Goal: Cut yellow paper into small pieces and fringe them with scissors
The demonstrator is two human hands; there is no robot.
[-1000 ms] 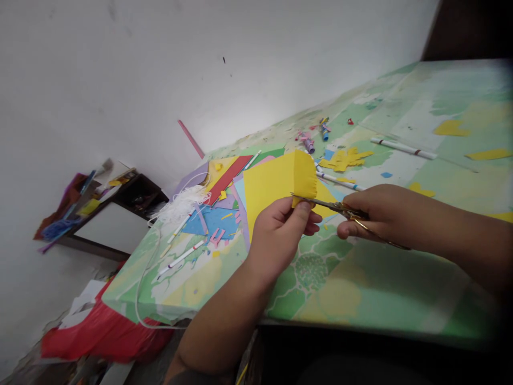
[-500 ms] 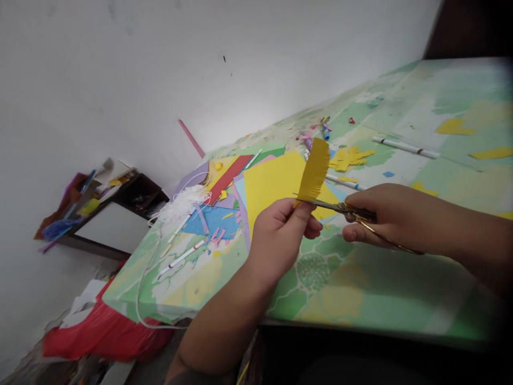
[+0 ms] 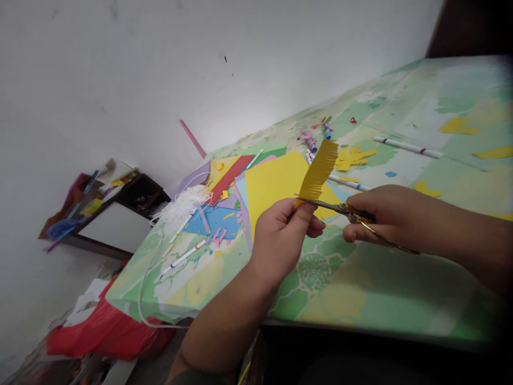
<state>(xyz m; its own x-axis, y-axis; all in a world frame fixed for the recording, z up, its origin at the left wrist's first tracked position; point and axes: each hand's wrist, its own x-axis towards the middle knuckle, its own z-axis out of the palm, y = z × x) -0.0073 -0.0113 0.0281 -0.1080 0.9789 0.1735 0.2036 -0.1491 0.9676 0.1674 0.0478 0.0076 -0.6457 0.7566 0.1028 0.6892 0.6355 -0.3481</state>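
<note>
I read the step in hand as snipping a fringe: close-set cuts run along the right edge of the yellow strip [image 3: 318, 171], and the scissors [image 3: 340, 207] lie across its lower end. My left hand [image 3: 280, 235] pinches that lower end between thumb and fingers, holding the strip up off the table [image 3: 328, 307], in front of the big yellow sheet [image 3: 272, 187]. My right hand [image 3: 374, 214] grips the scissors by the handles, with the tips reaching past the strip's left edge, right beside my left fingers; I can't tell whether the blades are fully closed. As I judge it, the next move calls for opening the blades slightly and shifting them along for one more short cut, if any uncut edge is left under the thumb, where I can't see. I'd keep each snip shallow, since a deep one could sever the strip, and mind the fingertips so near the blades. Against one second ago, the strip has changed most: it stood nearly upright then, and now it leans to the right with its fringe spread into separate teeth. Compared with half a second ago, it tips only slightly further, while both hands hold almost the same pose.
</note>
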